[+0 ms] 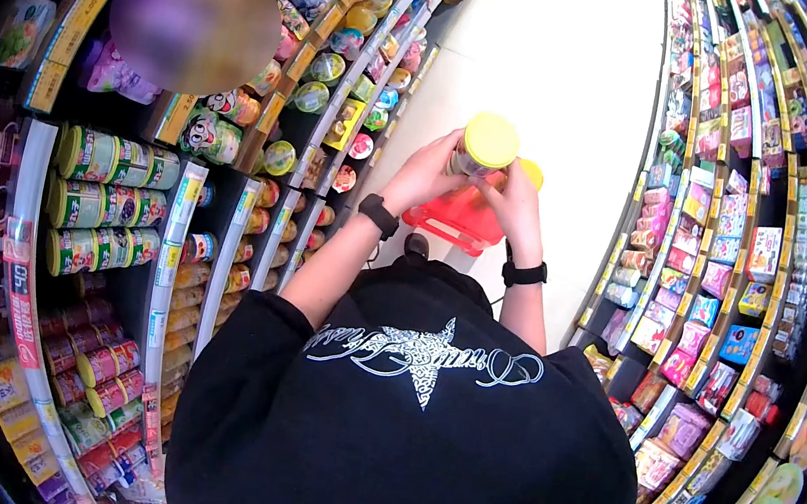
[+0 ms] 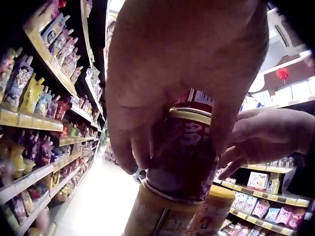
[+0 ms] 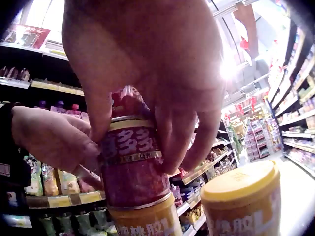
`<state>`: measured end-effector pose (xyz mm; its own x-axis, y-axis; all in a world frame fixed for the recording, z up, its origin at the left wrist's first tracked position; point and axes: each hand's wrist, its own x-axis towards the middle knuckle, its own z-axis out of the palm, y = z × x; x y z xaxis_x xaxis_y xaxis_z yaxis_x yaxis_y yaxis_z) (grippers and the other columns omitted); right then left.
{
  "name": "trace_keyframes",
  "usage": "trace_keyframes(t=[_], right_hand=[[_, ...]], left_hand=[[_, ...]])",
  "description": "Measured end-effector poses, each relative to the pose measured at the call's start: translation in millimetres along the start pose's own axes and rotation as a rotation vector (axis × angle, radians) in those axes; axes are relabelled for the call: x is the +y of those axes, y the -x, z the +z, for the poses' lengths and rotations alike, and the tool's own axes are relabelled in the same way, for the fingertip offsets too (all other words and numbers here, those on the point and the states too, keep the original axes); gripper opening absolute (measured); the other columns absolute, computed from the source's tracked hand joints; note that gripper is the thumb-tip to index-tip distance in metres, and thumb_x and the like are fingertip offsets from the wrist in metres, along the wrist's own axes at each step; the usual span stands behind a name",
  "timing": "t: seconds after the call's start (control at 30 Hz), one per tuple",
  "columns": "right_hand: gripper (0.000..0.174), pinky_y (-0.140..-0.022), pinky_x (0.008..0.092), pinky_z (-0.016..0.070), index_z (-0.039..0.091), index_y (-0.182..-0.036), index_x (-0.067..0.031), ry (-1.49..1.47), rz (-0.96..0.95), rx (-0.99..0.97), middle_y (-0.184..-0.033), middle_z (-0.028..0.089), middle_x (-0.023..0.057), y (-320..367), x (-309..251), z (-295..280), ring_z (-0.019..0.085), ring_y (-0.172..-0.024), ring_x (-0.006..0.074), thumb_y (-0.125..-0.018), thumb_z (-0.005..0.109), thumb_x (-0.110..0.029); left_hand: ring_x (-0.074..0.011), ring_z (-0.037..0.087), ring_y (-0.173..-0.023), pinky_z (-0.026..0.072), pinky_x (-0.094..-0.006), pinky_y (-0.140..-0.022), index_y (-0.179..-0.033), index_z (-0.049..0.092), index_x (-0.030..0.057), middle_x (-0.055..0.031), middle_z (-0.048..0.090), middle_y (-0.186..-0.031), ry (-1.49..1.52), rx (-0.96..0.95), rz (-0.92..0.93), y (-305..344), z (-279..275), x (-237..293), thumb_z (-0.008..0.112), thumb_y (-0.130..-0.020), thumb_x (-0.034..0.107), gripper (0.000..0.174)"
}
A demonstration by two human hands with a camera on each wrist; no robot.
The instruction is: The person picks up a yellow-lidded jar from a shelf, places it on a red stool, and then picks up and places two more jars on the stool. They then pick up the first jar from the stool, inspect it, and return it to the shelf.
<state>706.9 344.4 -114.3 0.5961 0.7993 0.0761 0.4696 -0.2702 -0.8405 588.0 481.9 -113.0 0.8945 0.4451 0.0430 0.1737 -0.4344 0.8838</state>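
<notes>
Both hands meet in front of the body around a maroon can with a gold rim and white characters. In the right wrist view the maroon can (image 3: 133, 172) stands end to end with a yellow can (image 3: 147, 219). My left hand (image 1: 429, 170) grips the maroon can, its fingers and thumb on opposite sides in the left wrist view. My right hand (image 1: 515, 205) also holds it, thumb on one side and fingers on the other. A yellow lid (image 1: 491, 140) shows just beyond the hands in the head view. Beside the stack is another yellow-lidded can (image 3: 241, 191).
A red shopping basket (image 1: 453, 220) is below the hands, over the pale aisle floor (image 1: 549, 48). Shelves of cans (image 1: 112, 206) and pouches line the left side. Shelves of small boxes (image 1: 716, 250) run along the right.
</notes>
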Motion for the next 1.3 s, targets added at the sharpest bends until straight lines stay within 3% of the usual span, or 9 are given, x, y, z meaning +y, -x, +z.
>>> trace_keyframes(t=[0.13, 0.2, 0.3, 0.4, 0.57, 0.73, 0.87, 1.0, 1.3], right_hand=[[0.045, -0.077, 0.0372, 0.0504, 0.055, -0.114, 0.0002, 0.124, 0.018, -0.009, -0.096, 0.067, 0.0172, -1, -11, -3, 0.066, -0.088, 0.0296, -0.078, 0.074, -0.016], [0.045, -0.072, 0.0374, 0.0504, 0.056, -0.113, -0.0002, 0.152, 0.007, -0.003, -0.093, 0.068, 0.0172, 0, -19, -4, 0.066, -0.081, 0.0291, -0.077, 0.075, -0.018], [0.045, -0.072, 0.0368, 0.0502, 0.057, -0.112, -0.0006, 0.124, -0.045, 0.013, -0.093, 0.068, 0.0175, -1, -29, -5, 0.066, -0.081, 0.0284, -0.076, 0.076, -0.019], [0.046, -0.077, 0.0431, 0.0498, 0.057, -0.111, -0.0025, 0.114, 0.049, -0.111, -0.099, 0.066, 0.0197, -2, -67, -12, 0.064, -0.091, 0.0359, -0.075, 0.076, -0.023], [0.044, -0.074, 0.0424, 0.0494, 0.058, -0.109, -0.0026, 0.109, -0.169, -0.141, -0.092, 0.067, 0.018, -4, -91, 6, 0.063, -0.086, 0.0344, -0.073, 0.076, -0.021], [0.045, -0.072, 0.0407, 0.0492, 0.06, -0.105, -0.0026, 0.196, -0.243, -0.313, -0.086, 0.066, 0.0168, -4, -131, 34, 0.063, -0.08, 0.0336, -0.07, 0.079, -0.024], [0.045, -0.07, 0.0406, 0.0491, 0.061, -0.103, -0.0026, 0.19, -0.469, -0.382, -0.082, 0.065, 0.0162, 0, -165, 70, 0.062, -0.078, 0.0331, -0.069, 0.08, -0.027], [0.045, -0.07, 0.0409, 0.0489, 0.062, -0.1, -0.0021, 0.213, -0.59, -0.486, -0.081, 0.065, 0.017, 10, -201, 112, 0.062, -0.078, 0.0334, -0.069, 0.08, -0.03], [0.048, -0.067, 0.0437, 0.0477, 0.061, -0.1, -0.002, 0.053, -0.811, -0.744, -0.081, 0.065, 0.0168, 59, -277, 207, 0.063, -0.076, 0.0356, -0.07, 0.08, -0.034]], left_hand=[[-0.0318, 0.056, -0.115, 0.0452, -0.0376, -0.094, -0.133, 0.047, 0.0056, -0.0176, 0.061, -0.119, -0.047, -0.014, -0.113, 2, -10, 15, 0.071, -0.076, 0.012, 0.062], [-0.0342, 0.06, -0.105, 0.0478, -0.0403, -0.088, -0.129, 0.05, 0.0078, -0.0182, 0.064, -0.11, -0.052, 0.056, -0.011, 4, -13, 14, 0.074, -0.073, 0.015, 0.061], [-0.0352, 0.063, -0.098, 0.0497, -0.0416, -0.084, -0.125, 0.054, 0.0112, -0.0177, 0.066, -0.104, -0.064, 0.122, 0.032, 11, -25, 22, 0.075, -0.073, 0.02, 0.057], [-0.0335, 0.062, -0.101, 0.049, -0.039, -0.086, -0.127, 0.053, 0.008, -0.0183, 0.065, -0.109, -0.062, 0.134, -0.02, 27, -50, 50, 0.076, -0.073, 0.019, 0.06], [-0.0332, 0.062, -0.101, 0.0492, -0.0375, -0.086, -0.126, 0.054, 0.0064, -0.0183, 0.064, -0.11, -0.158, 0.201, -0.086, 65, -86, 61, 0.079, -0.07, 0.02, 0.062], [-0.0319, 0.064, -0.081, 0.0486, -0.0382, -0.07, -0.123, 0.058, 0.0091, -0.0147, 0.066, -0.088, -0.193, 0.4, -0.061, 118, -115, 59, 0.081, -0.068, 0.028, 0.063], [-0.0338, 0.063, -0.078, 0.0477, -0.039, -0.067, -0.12, 0.061, 0.0095, -0.0169, 0.066, -0.086, -0.333, 0.557, -0.126, 167, -138, 51, 0.08, -0.065, 0.038, 0.064], [-0.0351, 0.064, -0.083, 0.0486, -0.0398, -0.069, -0.12, 0.06, 0.0074, -0.0188, 0.066, -0.091, -0.312, 0.621, -0.287, 223, -163, 54, 0.079, -0.066, 0.035, 0.063], [-0.0344, 0.065, -0.083, 0.0504, -0.0418, -0.075, -0.119, 0.06, 0.0064, -0.0169, 0.068, -0.089, -0.293, 0.861, -0.452, 354, -196, 49, 0.076, -0.065, 0.043, 0.067]])
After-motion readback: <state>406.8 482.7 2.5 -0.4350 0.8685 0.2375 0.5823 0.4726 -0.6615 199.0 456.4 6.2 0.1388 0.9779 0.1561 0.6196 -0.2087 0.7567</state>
